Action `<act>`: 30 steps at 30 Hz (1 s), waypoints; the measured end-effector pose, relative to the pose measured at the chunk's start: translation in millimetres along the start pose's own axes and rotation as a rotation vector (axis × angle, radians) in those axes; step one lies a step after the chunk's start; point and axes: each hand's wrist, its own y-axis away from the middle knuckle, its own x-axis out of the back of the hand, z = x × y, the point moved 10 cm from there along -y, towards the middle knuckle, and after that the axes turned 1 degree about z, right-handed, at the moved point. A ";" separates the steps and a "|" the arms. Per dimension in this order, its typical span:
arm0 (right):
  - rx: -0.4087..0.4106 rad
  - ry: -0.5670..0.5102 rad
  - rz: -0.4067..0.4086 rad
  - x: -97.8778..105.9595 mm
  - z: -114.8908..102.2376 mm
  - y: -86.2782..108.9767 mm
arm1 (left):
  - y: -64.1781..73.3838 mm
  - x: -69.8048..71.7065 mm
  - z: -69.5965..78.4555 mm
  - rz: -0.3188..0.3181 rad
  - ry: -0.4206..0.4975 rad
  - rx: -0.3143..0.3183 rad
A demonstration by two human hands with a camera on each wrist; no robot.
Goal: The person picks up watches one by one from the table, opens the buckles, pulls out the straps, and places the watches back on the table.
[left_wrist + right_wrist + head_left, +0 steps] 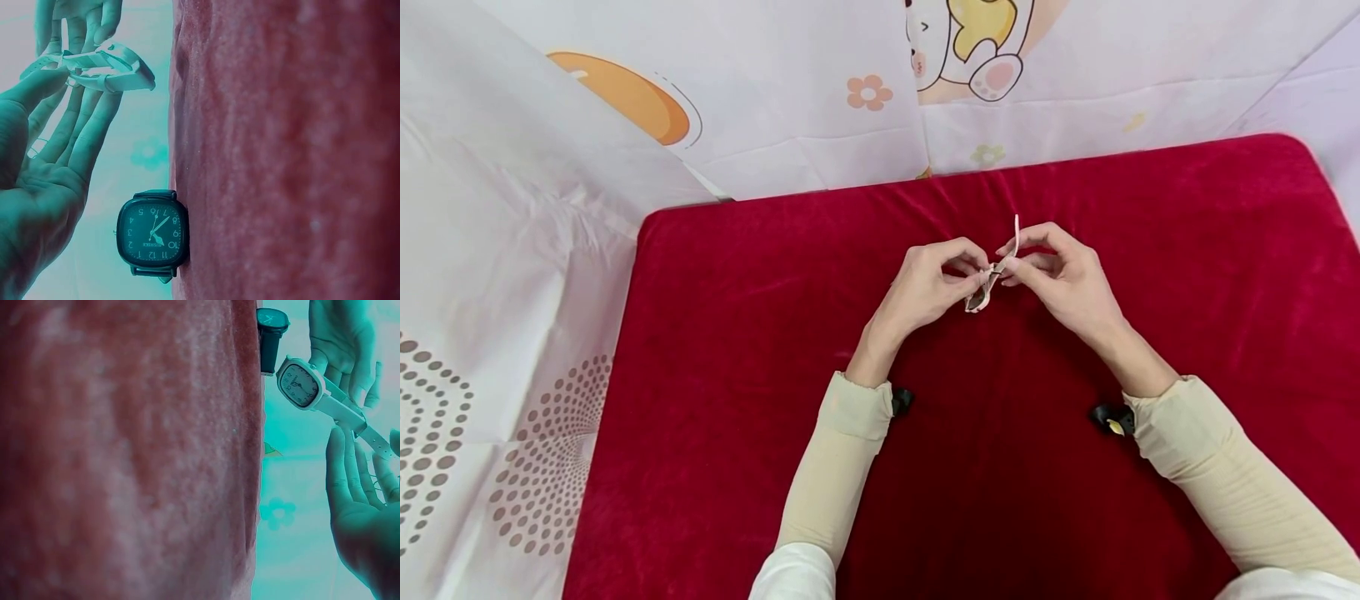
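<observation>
Both hands hold a pale wristwatch (pixel 977 302) raised over the red cloth. Its rounded square dial faces the right wrist camera, and its strap (pixel 340 412) forms a loop. The strap's tail, with a row of holes, runs out past the buckle (pixel 360 427). My left hand (pixel 917 283) pinches the strap by the buckle between thumb and fingertips. On the tail side, my right hand (pixel 1071 279) pinches the strap, its free end standing up above the thumb. A black wristwatch (pixel 152 230) stands on the cloth near the left hand, which mostly hides it in the head view.
Red velvet cloth (pixel 737 333) covers the table, which has rounded far corners. White printed curtains (pixel 790 100) hang along the far side and the left. A small black device (pixel 1112 419) sits at the right cuff, and another black device (pixel 902 402) at the left cuff.
</observation>
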 end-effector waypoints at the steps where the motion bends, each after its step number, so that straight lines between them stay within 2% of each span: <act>1: -0.007 0.024 0.000 -1.7 -2.7 0.4 | -0.2 0.2 0.2 0.002 0.001 -0.002; 4: -0.030 0.095 -0.001 -3.3 -1.1 1.1 | -0.9 0.4 -2.6 0.001 0.000 0.037; 7: -0.055 0.142 0.001 -2.1 6.6 1.1 | -1.7 0.9 -1.6 0.007 -0.004 0.042; 11: -0.062 0.160 0.003 -0.1 11.4 0.9 | -2.6 1.0 -0.3 0.023 0.005 0.044; 17: -0.043 0.149 0.000 0.1 11.1 1.6 | -2.0 -0.2 -4.8 0.027 0.010 0.123; 23: -0.036 0.119 0.003 -0.6 13.3 1.9 | -0.6 2.2 -3.0 0.049 0.054 0.082; 30: -0.086 0.156 0.019 -1.4 18.1 2.1 | 1.5 6.7 -0.6 0.075 0.123 0.040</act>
